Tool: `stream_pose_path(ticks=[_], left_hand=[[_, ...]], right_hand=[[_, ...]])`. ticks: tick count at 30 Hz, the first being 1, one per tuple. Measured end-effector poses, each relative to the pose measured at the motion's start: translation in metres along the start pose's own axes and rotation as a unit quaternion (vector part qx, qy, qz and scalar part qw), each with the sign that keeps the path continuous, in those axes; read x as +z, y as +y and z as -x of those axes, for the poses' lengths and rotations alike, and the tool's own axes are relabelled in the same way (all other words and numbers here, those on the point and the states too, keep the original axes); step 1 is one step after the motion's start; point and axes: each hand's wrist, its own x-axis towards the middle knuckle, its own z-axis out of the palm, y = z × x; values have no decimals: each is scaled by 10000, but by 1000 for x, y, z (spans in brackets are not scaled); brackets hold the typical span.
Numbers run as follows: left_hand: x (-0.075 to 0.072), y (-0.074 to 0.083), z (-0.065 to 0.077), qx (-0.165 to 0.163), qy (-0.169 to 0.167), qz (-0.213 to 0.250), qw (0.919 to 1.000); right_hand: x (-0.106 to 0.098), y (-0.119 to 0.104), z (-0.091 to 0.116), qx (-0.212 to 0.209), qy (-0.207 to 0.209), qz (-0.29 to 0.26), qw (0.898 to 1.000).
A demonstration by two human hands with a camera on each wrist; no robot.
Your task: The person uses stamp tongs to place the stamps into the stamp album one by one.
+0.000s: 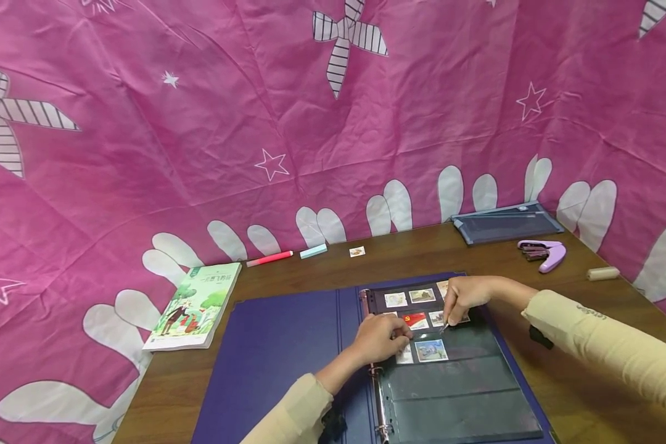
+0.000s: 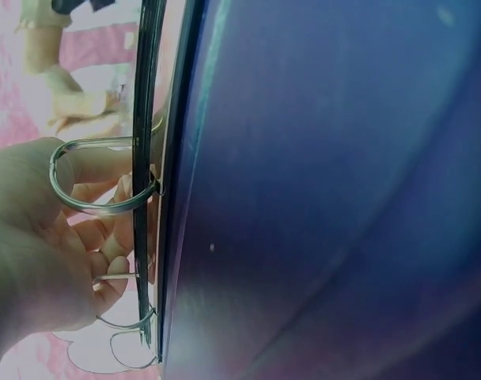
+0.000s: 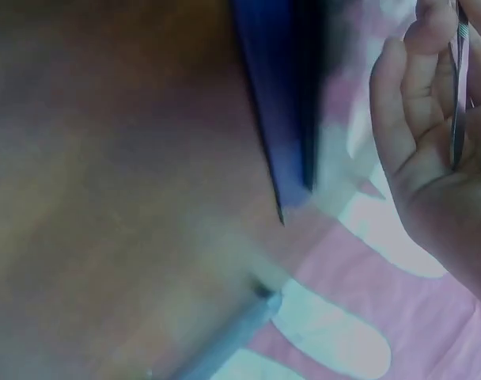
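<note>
A dark blue ring binder (image 1: pixel 280 345) lies open on the table, with a black stamp page (image 1: pixel 455 404) on its right side. Several stamps sit in the page's upper rows, among them a red stamp (image 1: pixel 416 320) and a blue landscape stamp (image 1: pixel 431 350). My right hand (image 1: pixel 467 297) pinches metal tweezers (image 3: pixel 460 95), whose tips point down at the page just above the landscape stamp. My left hand (image 1: pixel 378 338) rests on the page beside the rings (image 2: pixel 98 207), fingers loosely bent near the red stamp. It partly covers the stamps at the left edge.
A green-covered book (image 1: pixel 197 305) lies to the left. Along the back are a red pen (image 1: pixel 269 258), a light blue box (image 1: pixel 313 251), a loose stamp (image 1: pixel 357 251) and a zip pouch (image 1: pixel 507 223). A purple stapler (image 1: pixel 552 254) and a beige cylinder (image 1: pixel 603 273) stand at the right.
</note>
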Motion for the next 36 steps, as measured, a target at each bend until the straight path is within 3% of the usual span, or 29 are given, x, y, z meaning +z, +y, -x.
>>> stream_pose_path(ticks=[3, 5, 9, 13, 15, 18, 23, 26, 32, 36], left_hand=[[0, -1, 0, 39, 4, -132, 9999], [1, 0, 0, 85, -19, -280, 9996], [2, 4, 0, 441, -37, -837, 9955], [1, 13, -2, 814, -126, -1464, 9858], [0, 16, -3, 846, -189, -1642, 9826], [0, 16, -4, 785, -205, -1557, 9845], [1, 10, -6, 638, -309, -615, 9956], [1, 8, -7, 628, -439, -131, 9970], [0, 9, -4, 733, -471, -349, 9956], [0, 5, -3, 695, -555, -241, 9957]], right_hand=[[-13, -3, -7, -102, 550, 78, 9984], [-20, -7, -17, -138, 1173, 160, 9929], [-31, -14, -46, 13, 2337, 452, 9713], [-40, -19, -80, 402, 2949, 828, 9511], [-44, -19, -96, 599, 3108, 1059, 9427], [-49, -21, -118, 811, 3265, 1363, 9318], [-53, -24, -150, 953, 3453, 1548, 9207], [-52, -23, -164, 1141, 3490, 1529, 9175], [-48, -24, -185, 1429, 3659, 1648, 9047], [-46, -29, -194, 1420, 3621, 1704, 9054]])
